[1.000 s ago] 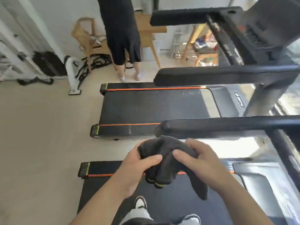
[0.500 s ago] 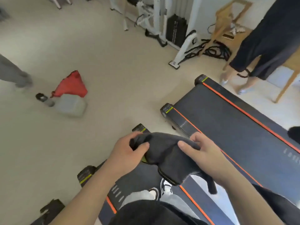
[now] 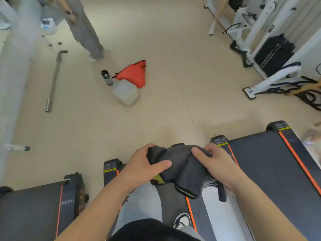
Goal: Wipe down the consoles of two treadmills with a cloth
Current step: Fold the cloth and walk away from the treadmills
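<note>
Both hands are clamped on a cloth (image 3: 178, 164), one at each end, held apart with the fabric bunched between them. The left hand (image 3: 145, 169) has its thumb laid flat across the top and its fingers curled round the far end. The right hand (image 3: 217, 167) presses its thumb on top, its fingers wrapped over the far edge. The cloth is dark grey, soft and matte, crumpled into thick folds. A yellow-green stitched hem shows on the lower folds, and one corner hangs limp below the right hand.

Under the cloth lies the middle treadmill (image 3: 111, 171), with a flat black belt, an orange stripe along its side and a labelled rounded end cap. A leg (image 3: 142, 202) in pale grey fabric and a black-and-white shoe (image 3: 182, 221) stand on it.

Right of the cloth runs the right treadmill (image 3: 271, 171), with the same dark belt and orange stripe. Left of the cloth is the left treadmill (image 3: 31, 211).

Beyond the cloth the floor (image 3: 173, 84) is smooth and beige. On it stand a red triangular bag (image 3: 133, 73), a cloudy plastic jug (image 3: 126, 93) touching the bag, and a dark-capped bottle (image 3: 106, 78) just beside them. Further left of the cloth a steel bar (image 3: 53, 80) lies on the floor. Far beyond and to the right stands a white machine (image 3: 269, 40) with a black weight stack.
</note>
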